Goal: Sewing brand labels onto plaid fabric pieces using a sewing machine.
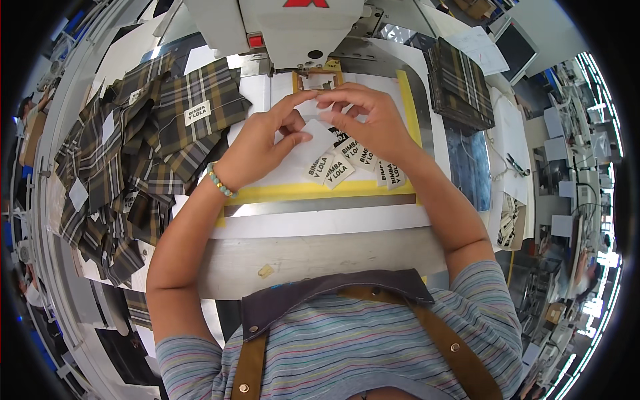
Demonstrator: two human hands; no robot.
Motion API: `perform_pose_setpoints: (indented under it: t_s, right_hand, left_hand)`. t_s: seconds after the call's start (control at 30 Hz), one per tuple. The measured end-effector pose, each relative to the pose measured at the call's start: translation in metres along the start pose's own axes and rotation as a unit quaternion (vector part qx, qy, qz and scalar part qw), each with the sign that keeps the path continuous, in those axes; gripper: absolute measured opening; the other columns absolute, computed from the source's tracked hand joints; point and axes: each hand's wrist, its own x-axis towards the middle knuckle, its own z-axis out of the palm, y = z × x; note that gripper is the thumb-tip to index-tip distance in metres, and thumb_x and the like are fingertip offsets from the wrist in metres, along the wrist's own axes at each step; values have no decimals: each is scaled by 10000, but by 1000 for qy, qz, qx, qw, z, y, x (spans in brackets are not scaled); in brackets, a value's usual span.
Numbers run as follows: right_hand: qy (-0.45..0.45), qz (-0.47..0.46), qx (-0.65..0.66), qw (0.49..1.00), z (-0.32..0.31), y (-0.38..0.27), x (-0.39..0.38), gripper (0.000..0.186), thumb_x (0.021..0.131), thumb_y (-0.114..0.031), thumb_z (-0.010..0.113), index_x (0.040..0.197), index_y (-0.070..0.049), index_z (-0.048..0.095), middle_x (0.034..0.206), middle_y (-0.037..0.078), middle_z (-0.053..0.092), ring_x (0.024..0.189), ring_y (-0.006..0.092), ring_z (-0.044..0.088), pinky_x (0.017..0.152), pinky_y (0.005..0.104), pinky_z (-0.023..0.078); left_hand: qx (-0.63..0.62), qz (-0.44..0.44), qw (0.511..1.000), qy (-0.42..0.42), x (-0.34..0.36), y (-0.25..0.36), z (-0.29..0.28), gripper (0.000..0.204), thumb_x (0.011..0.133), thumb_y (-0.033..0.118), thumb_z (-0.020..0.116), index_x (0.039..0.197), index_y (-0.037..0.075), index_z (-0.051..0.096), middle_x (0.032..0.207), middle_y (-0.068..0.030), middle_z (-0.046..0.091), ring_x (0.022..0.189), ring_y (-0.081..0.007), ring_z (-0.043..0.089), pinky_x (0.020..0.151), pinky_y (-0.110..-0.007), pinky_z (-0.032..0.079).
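Observation:
My left hand [263,141] reaches in front of the sewing machine head, index finger stretched forward and thumb apart from it. Beside that thumb a blank white label [313,139] shows its plain side. My right hand [372,119] faces it, fingers bent and thumb pointing left; the two index fingertips nearly meet. No held thing shows between the fingers of either hand. Just beyond the fingertips is a small brass-coloured clamp frame [319,81] under the machine head [293,30]. Several cream labels with black print [339,171] lie overlapping below my hands on the white work plate.
Plaid fabric pieces [200,90] are heaped at left, some bearing labels. A neat stack of plaid pieces [460,87] stands at right. Yellow tape [307,191] edges the plate. An open box of labels [510,223] and small snips [517,165] lie farther right.

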Motion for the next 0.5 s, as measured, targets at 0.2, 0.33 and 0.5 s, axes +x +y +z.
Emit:
perform_pose_setpoints:
  t_s: [0.2,0.33,0.5]
  right_hand:
    - [-99,76,18,992,-1,-10,-5,142,949,-91,804,1076,-28,813,969,34,774,810,93,669,720,259,523]
    - [-113,127,-70,983,-20,-2,-2,110,946,-97,791,1018,-17,815,903,33,777,782,82,660,721,256,528]
    - [-66,144,-173,972,-58,43,19,114,919,-125,803,967,-22,820,864,63,784,758,110,696,719,277,550]
  left_hand:
    - [-19,-12,1000,-5,-1,0,3,656,970,29,776,1573,81,523,778,-33,586,736,-115,539,792,-270,498]
    - [15,-16,1000,-6,2,0,1,561,951,44,794,1481,58,610,836,-55,639,775,-148,609,811,-297,532]
    - [275,153,948,38,7,-17,-6,395,923,120,808,1296,31,714,1154,-112,743,1029,-304,691,890,-417,585]
